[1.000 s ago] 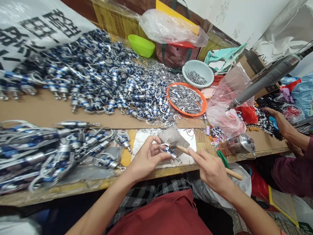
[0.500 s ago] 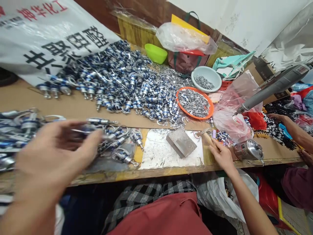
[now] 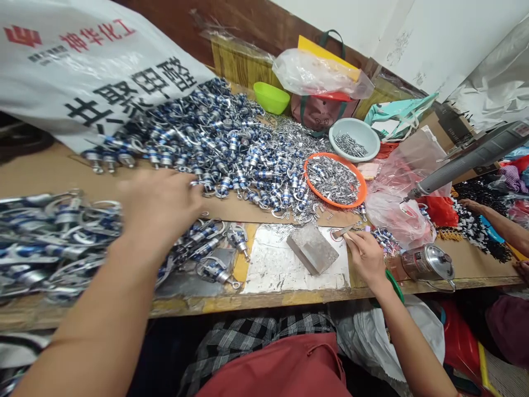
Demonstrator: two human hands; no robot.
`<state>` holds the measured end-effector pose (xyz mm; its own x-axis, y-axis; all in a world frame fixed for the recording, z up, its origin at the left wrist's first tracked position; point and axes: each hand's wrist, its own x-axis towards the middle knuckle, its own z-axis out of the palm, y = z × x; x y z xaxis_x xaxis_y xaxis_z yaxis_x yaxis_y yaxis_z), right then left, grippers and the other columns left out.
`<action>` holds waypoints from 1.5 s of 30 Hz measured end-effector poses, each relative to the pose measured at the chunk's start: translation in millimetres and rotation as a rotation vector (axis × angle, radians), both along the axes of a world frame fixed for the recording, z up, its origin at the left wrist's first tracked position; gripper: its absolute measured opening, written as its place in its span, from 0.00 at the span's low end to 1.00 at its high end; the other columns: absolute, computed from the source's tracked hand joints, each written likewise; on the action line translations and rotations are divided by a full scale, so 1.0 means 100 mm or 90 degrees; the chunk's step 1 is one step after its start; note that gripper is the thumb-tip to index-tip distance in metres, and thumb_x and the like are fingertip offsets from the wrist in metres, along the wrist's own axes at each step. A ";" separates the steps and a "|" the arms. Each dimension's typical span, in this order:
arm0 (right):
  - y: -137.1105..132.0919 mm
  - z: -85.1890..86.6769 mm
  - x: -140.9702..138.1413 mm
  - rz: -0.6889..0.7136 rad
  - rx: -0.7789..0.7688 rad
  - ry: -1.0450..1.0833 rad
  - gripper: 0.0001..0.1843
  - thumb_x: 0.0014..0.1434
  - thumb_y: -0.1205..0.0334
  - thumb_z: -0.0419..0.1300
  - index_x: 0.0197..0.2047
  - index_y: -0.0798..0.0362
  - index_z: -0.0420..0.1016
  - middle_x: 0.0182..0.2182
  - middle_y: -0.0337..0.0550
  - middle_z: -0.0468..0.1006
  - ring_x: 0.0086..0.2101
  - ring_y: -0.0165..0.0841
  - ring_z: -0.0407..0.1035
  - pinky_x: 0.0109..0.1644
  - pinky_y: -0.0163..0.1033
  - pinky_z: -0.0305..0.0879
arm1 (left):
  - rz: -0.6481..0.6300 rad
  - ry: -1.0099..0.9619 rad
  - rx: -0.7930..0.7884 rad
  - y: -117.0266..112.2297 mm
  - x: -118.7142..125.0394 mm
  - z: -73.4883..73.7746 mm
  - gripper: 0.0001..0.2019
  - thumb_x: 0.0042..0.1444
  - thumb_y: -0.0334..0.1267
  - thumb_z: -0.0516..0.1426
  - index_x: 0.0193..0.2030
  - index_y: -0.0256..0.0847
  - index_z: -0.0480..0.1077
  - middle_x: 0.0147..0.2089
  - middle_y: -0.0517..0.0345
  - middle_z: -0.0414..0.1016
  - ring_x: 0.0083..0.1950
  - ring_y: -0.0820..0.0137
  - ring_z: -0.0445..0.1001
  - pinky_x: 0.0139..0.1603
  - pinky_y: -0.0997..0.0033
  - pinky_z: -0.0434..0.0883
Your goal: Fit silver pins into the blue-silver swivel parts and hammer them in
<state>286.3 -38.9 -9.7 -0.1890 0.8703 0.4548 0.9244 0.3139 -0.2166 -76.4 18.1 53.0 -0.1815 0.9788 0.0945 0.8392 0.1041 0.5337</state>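
My left hand [image 3: 163, 201] is smeared by motion at the near edge of a big heap of blue-and-silver metal pieces [image 3: 231, 143] with looped wire ends. Its fingertips do not show well enough to tell whether they grip a piece. My right hand [image 3: 366, 256] is closed around the handle of a small hammer [image 3: 343, 232], its metal head pointing left. Just left of that head, a grey metal block [image 3: 312, 248] lies on a stained white sheet [image 3: 264, 270]. More blue-and-silver pieces [image 3: 210, 267] lie between the block and my left forearm.
An orange basket [image 3: 365, 190] of small metal links and a pale bowl [image 3: 376, 144] of pins stand behind the block. A grey electric screwdriver [image 3: 467, 157] hangs at the right, above a steel pot [image 3: 430, 262]. A co-worker's hand [image 3: 475, 207] is at far right.
My left hand has moved right and away from me, from the near pieces to the heap's edge. My right hand stays on the hammer, now gripping nearer its head.
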 end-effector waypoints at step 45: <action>-0.12 0.33 -0.81 0.223 -0.196 0.508 0.06 0.54 0.64 0.59 0.29 0.53 0.77 0.27 0.40 0.77 0.30 0.29 0.71 0.37 0.34 0.66 | -0.186 -0.512 0.143 -0.82 1.25 -0.66 0.15 0.45 0.36 0.61 0.42 0.39 0.75 0.39 0.55 0.80 0.35 0.66 0.78 0.42 0.66 0.76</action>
<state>205.6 -50.8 22.9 -0.1947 0.9267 0.3214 0.3286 0.3704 -0.8688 49.1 -64.0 -12.7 -0.0221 0.9702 0.2415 0.1777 -0.2339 0.9559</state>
